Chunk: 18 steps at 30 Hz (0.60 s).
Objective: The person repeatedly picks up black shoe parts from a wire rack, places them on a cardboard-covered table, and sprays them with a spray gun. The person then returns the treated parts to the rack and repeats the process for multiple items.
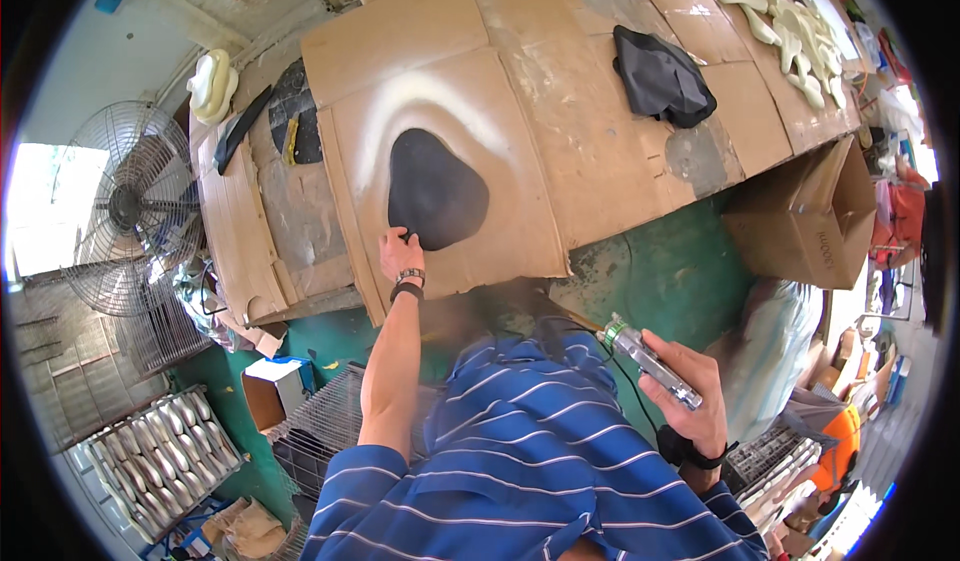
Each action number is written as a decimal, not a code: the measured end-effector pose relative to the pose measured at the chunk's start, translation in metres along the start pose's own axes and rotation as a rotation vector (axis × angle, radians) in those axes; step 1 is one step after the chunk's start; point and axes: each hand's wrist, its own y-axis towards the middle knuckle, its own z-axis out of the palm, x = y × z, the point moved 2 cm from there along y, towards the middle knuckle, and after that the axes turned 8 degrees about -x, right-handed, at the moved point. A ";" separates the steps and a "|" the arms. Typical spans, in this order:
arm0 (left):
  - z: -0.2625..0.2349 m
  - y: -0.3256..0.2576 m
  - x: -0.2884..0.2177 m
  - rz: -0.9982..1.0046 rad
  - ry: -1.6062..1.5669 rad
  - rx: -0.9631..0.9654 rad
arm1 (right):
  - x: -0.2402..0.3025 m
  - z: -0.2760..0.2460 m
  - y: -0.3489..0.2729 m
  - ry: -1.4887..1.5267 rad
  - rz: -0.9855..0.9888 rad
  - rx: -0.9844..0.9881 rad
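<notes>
**Spray work looks mid-run; pad down, left hand on its edge**

Done, judging by the marks: a white halo arcs on the cardboard around the pad's top and sides. No such band shows below it. The pad's upper face reads dark all over; cannot tell if it carries a clear or wet coat.

Left, as a judgement: pad is not lifted off the cardboard, and the gun is not put down, so this piece doesn't look closed out. Cannot tell if the gun is spraying.

Position: pad lies flat on the cardboard, on the desk, just beyond the left hand. Those fingers are close together, touching the pad's lower left edge; pinching or only pressing, cannot tell. Right hand is wrapped around the gun, off the desk's near side, well apart from the pad. Black cloth lies farther right on the desk.
</notes>
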 end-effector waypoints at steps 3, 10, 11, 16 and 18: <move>-0.003 0.000 -0.004 0.041 -0.025 -0.044 | -0.013 0.000 0.006 0.058 0.028 -0.050; 0.043 0.034 0.015 -0.839 -1.327 0.164 | -0.020 0.011 0.032 0.055 -0.060 -0.018; 0.045 0.046 0.016 -0.898 -1.442 0.233 | -0.021 0.014 0.035 0.068 -0.073 -0.003; -0.047 0.084 -0.068 -0.628 -1.886 0.506 | -0.016 0.024 0.048 0.046 -0.083 0.036; -0.095 0.081 -0.079 -0.586 -2.011 0.431 | -0.013 0.033 0.051 0.036 -0.126 0.038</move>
